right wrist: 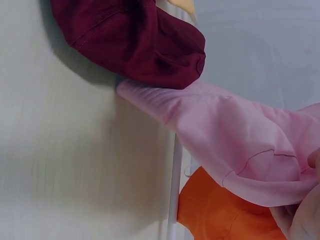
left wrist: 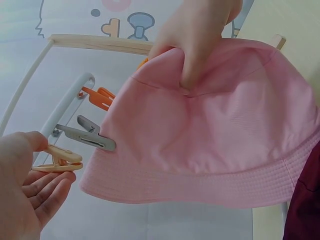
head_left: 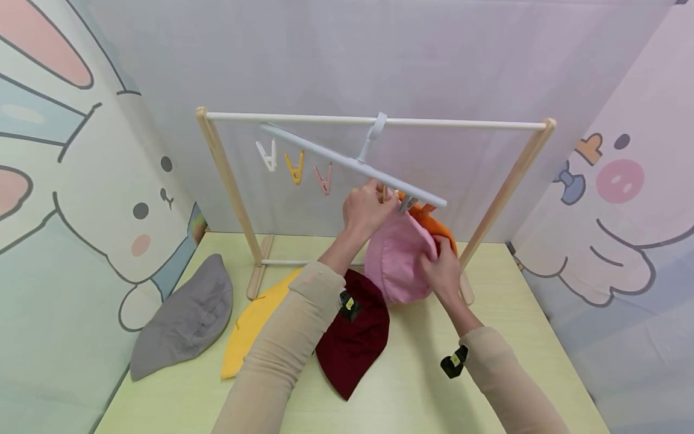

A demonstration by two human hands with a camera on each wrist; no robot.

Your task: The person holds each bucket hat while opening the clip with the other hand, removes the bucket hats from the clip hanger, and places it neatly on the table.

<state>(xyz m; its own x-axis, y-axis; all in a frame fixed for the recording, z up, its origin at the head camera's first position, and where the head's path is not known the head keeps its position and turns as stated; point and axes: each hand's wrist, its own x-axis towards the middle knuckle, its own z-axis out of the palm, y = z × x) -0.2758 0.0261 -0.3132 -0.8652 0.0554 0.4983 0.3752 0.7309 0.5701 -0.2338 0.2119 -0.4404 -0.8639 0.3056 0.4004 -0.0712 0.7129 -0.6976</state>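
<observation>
A pink bucket hat (head_left: pixel 398 256) hangs from the low right end of a tilted white hanger (head_left: pixel 331 155). A grey clip (left wrist: pixel 95 139) bites its brim edge. My left hand (head_left: pixel 365 208) pinches a beige clip (left wrist: pixel 61 159) on the hanger, thumb above and fingers below; its tips stand just apart from the pink brim in the left wrist view. With my right hand (head_left: pixel 441 268) I grip the pink hat by its crown, thumb pressed into the fabric. Behind it hangs an orange hat (head_left: pixel 436 226), beside an orange clip (left wrist: pixel 100 97).
White (head_left: pixel 267 155), yellow (head_left: pixel 295 167) and pink clips (head_left: pixel 324 179) dangle from the hanger's raised left side. The hanger hooks over the white rail (head_left: pixel 461 123) of a wooden-legged rack. Grey (head_left: pixel 187 319), yellow (head_left: pixel 246 322) and maroon hats (head_left: pixel 358 346) lie on the table (head_left: pixel 520 337).
</observation>
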